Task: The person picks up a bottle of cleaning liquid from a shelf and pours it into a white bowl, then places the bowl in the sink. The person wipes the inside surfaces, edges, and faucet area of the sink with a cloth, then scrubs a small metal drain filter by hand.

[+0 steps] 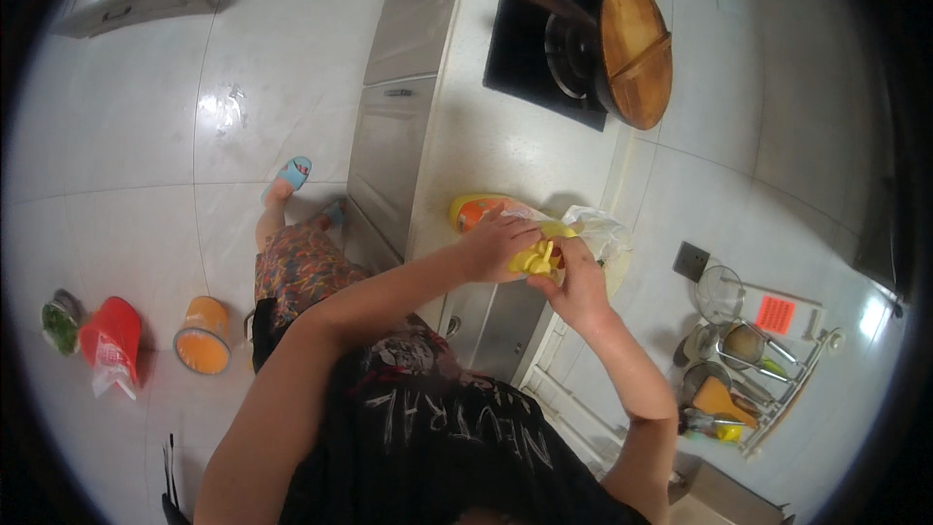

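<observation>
Both of my hands meet above the pale countertop point(455, 153). My left hand point(501, 246) grips a yellow plastic piece point(536, 259), which looks like a pump head or cap. From the other side, my right hand point(582, 284) has its thumb and fingers around the same piece. Behind my left fingers is a plastic bottle point(477, 213) with a yellow end and an orange label; its far part is partly hidden. I cannot tell whether the yellow piece is joined to the bottle. A crumpled clear plastic bag point(601, 230) lies beside my right hand.
A wok with a wooden lid point(635, 55) sits on the black cooktop point(510, 51). Utensils hang from a wall rack point(791, 401), near a socket point(691, 261). An orange bin point(202, 350) and a red container point(113, 332) stand on the floor. A drawer point(124, 11) of dishes is pulled out.
</observation>
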{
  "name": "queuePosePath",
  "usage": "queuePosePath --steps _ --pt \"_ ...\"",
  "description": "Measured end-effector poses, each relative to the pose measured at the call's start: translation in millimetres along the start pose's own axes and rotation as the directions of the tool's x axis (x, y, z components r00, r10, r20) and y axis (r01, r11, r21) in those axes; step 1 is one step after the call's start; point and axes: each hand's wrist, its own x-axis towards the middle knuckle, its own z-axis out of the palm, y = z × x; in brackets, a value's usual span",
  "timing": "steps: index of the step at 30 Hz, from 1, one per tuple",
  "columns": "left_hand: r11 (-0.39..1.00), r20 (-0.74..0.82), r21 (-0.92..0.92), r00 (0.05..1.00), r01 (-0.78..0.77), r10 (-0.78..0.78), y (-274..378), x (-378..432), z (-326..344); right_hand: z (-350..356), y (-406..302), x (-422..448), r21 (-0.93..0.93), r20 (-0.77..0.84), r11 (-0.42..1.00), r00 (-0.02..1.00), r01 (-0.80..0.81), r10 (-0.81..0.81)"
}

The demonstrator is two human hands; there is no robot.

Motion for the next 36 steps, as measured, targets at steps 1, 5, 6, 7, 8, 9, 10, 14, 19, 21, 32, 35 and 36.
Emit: queuePosePath --steps 1,5,6,7,8,9,10,14,19,21,32,35,36 --pt "1.000 0.008 -0.001 1.000 -0.019 0.019 -1.4 -0.7 1.8 4.7 3.9 -2.6 0.044 -0.044 0.998 0.998 0.037 -0.035" --pt "1.000 -0.002 -0.021 1.000 -0.021 0.021 -0.9 1.9 5.8 17.7 24.4 -11.7 -0.216 -0.046 0.855 0.869 0.472 -0.492" --pt "1.000 0.003 -0.012 1.000 -0.013 0.013 -1.4 3.5 3.6 17.5 32.2 -11.4 -0.279 -0.002 0.779 0.811 0.561 -0.585" --pt "1.000 0.007 -0.004 1.000 -0.005 0.005 -1.3 4.8 2.4 17.1 36.9 -12.5 -0.336 0.049 0.690 0.744 0.641 -0.667" --pt "1.000 0.002 -0.002 1.000 -0.014 0.014 -0.6 5.9 2.5 15.8 38.2 -17.1 -0.380 0.027 0.713 0.778 0.590 -0.628" --pt "1.000 -0.004 0.004 1.000 -0.016 0.016 -1.1 5.3 2.3 12.2 32.8 -21.1 -0.416 0.006 0.731 0.805 0.541 -0.593" --pt "1.000 -0.010 0.009 1.000 -0.019 0.019 -1.4 4.8 2.2 9.2 28.3 -25.3 -0.451 -0.016 0.746 0.831 0.490 -0.556" --pt "1.000 -0.004 0.011 1.000 0.005 -0.005 -3.2 2.9 4.6 4.2 23.4 -38.8 -0.164 -0.354 0.937 0.868 0.310 -0.349" --pt "1.000 0.029 0.009 1.000 0.008 -0.008 -1.4 1.7 -1.3 0.8 11.2 -41.7 0.314 -0.087 0.926 0.965 -0.209 0.247" --pt "1.000 0.039 0.009 0.999 0.005 -0.005 -1.8 1.2 0.5 15.9 15.6 -41.6 0.224 -0.162 0.967 0.974 -0.118 0.156" --pt "0.991 -0.025 0.131 1.000 0.000 0.003 3.7 2.4 2.7 -0.4 22.5 -30.1 -0.101 -0.203 0.984 0.966 0.145 -0.163" --pt "0.985 -0.004 0.172 1.000 -0.022 0.023 6.3 9.9 -8.0 24.8 -11.0 -39.3 0.620 -0.086 0.742 0.918 -0.255 0.387" --pt "0.987 0.008 0.162 1.000 0.002 -0.003 8.3 6.7 -3.7 43.4 -9.3 -41.5 0.830 -0.065 0.522 0.897 -0.194 0.437"
